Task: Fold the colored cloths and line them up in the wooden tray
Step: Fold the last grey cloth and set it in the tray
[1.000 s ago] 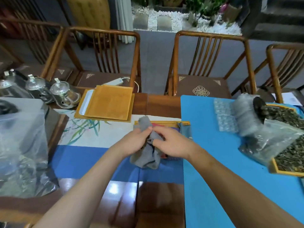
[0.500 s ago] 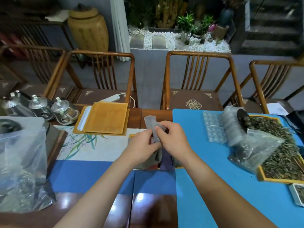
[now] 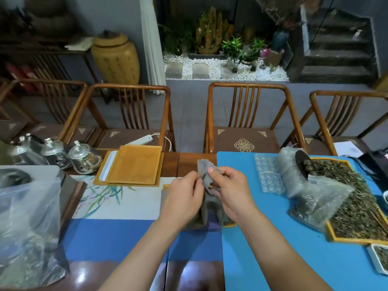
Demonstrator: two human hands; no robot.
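A dark wooden table (image 3: 189,162) carries a painted runner (image 3: 117,204) with blue ends on the left and a blue mat (image 3: 273,248) on the right. On the runner sits a yellow tray (image 3: 134,164). Glass teapots (image 3: 84,158) stand at the far left, near a plastic bag (image 3: 27,223). A tray of tea leaves (image 3: 357,206) rests on the mat.

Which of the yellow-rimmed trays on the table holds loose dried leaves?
The far-right tray on the blue mat; the left one shows none.

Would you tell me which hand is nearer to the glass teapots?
Left. The left hand is closer to the glass teapots; the right hand lies farther right.
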